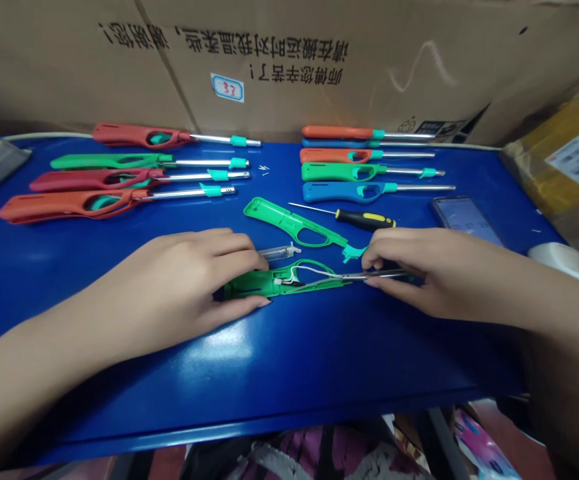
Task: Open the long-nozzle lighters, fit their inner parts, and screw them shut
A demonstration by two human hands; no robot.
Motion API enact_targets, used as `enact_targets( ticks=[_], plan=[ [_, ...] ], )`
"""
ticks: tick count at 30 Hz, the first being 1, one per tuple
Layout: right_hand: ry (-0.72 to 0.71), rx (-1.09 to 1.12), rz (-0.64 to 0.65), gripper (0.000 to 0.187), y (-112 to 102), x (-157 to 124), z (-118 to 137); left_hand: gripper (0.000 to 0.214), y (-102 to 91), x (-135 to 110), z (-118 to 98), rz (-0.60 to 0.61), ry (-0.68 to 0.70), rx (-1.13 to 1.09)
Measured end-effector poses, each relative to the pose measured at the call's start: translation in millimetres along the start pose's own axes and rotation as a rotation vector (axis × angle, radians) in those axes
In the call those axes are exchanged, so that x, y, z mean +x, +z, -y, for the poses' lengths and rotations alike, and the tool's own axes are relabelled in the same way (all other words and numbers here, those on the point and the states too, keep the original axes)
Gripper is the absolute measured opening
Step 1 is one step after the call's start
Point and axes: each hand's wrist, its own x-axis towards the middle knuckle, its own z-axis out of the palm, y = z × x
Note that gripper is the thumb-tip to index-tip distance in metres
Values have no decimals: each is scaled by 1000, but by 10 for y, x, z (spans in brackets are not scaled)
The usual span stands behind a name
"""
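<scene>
An opened green lighter body (pixel 289 280) with white wires lies on the blue table (pixel 289 353). My left hand (pixel 189 280) grips its handle end, fingers curled around it. My right hand (pixel 419 270) pinches the lighter's metal tube (pixel 374 274) at the other end. Just behind lie the green cover half (pixel 294 227), a small clear gas cartridge (pixel 279 252) and a black-and-yellow screwdriver (pixel 354 217).
Several assembled lighters (pixel 119 180) lie in a row at the back left, several more lighters (pixel 364 163) at the back right. A phone (pixel 464 219) and a white mouse (pixel 562 260) rest at the right. Cardboard boxes (pixel 289 60) wall the back.
</scene>
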Motion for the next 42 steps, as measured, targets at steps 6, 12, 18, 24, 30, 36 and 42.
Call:
enact_targets(
  ticks=[6,12,18,24,30,36,42],
  plan=[
    [73,-31,46,6,38,5,1,30,10,-8,12,6,22,23],
    [75,-20,28,5,39,29,-11,31,6,3,6,12,42,25],
    [-24,36,-86,8,8,41,60,28,13,3,6,2,52,37],
    [-47,39,-215,6,-11,33,103,28,24,-14,4,-29,61,71],
    [-51,30,17,12,32,56,-12,31,19,-11,11,9,39,28],
    [-54,35,8,16,35,52,-32,31,10,-3,8,14,42,20],
    [-66,51,8,19,30,44,-36,30,0,0,6,26,43,4]
  ],
)
